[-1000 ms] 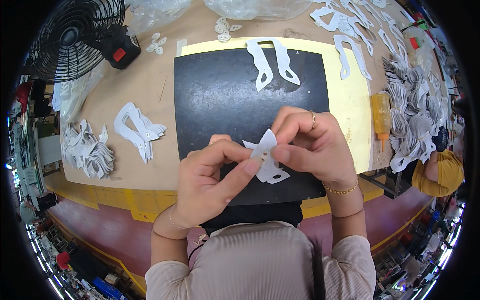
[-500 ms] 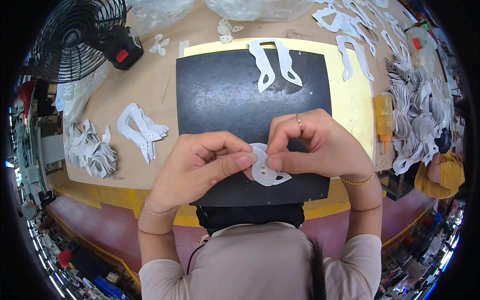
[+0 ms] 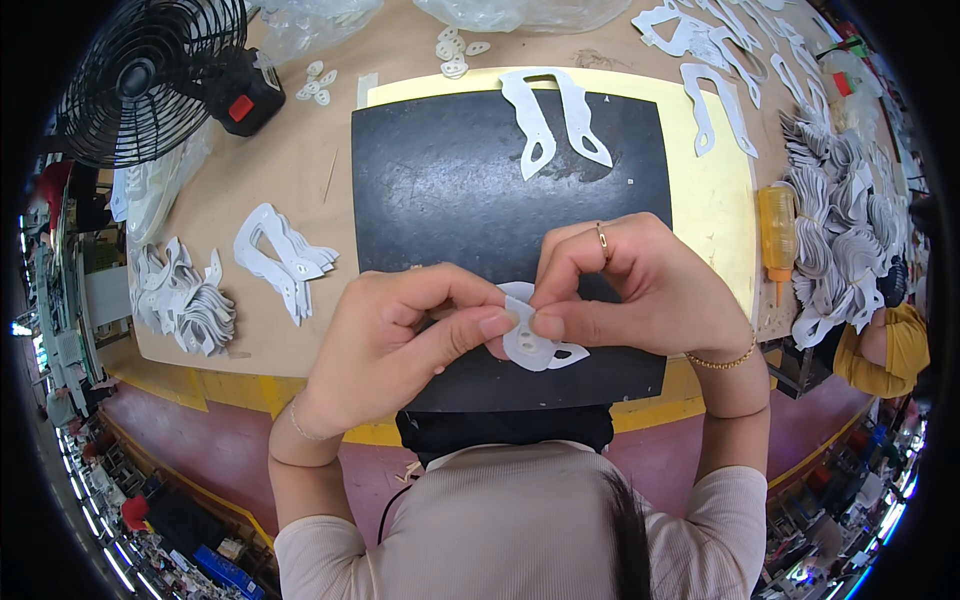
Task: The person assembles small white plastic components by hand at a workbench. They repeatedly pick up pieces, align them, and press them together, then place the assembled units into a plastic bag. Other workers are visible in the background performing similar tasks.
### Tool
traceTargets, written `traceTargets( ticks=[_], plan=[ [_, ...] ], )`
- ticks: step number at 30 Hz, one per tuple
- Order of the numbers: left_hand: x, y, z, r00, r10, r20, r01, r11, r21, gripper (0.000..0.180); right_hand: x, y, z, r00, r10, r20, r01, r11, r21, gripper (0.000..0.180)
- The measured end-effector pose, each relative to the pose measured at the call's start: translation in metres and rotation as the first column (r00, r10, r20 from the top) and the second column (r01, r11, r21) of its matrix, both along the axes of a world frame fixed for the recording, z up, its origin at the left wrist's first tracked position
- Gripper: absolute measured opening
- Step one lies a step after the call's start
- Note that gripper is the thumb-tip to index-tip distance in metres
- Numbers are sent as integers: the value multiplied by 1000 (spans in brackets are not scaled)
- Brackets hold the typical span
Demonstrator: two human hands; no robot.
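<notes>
The left hand (image 3: 400,335) and right hand (image 3: 640,290) both pinch a small white cut piece (image 3: 541,356) between thumb and fingers — over the near part of the black mat (image 3: 430,200). A white U-shaped piece (image 3: 529,115) overlaps the mat's far edge; beyond, the worktop (image 3: 280,165) carries white stacks (image 3: 298,250) and an amber bottle (image 3: 776,230).

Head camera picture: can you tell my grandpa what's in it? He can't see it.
A person's left hand and right hand pinch a curved white piece with holes above a black mat. A U-shaped white cutout lies across the mat's far edge, with white piles on both sides of the brown table and a black fan at upper left.
</notes>
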State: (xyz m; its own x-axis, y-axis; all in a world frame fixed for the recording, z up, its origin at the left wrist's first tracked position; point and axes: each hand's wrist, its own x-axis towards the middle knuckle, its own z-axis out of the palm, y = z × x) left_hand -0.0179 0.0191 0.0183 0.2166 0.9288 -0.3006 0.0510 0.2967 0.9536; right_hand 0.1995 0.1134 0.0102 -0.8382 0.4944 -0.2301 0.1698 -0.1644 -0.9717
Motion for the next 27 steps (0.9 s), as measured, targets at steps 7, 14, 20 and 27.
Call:
traceTargets(
  ticks=[7, 14, 20, 27],
  plan=[
    [6, -8, -16, 982, 78, -172, -34, 969, 245, 10, 0, -6, -9, 997, -75, -14, 74, 997, -32, 6],
    [11, -8, -16, 989, 119, -90, -110, 989, 99, 15, -3, -5, -10, 994, -106, 39, 106, 994, 14, 6],
    [1, -8, -15, 993, 54, 109, -46, 996, -70, 18, -4, -2, -9, 997, -61, 56, 59, 998, 33, 8],
    [0, -4, -8, 993, 44, 113, -30, 992, -124, 10, -3, -2, -8, 998, -52, 25, 50, 997, 58, 9]
  ],
)
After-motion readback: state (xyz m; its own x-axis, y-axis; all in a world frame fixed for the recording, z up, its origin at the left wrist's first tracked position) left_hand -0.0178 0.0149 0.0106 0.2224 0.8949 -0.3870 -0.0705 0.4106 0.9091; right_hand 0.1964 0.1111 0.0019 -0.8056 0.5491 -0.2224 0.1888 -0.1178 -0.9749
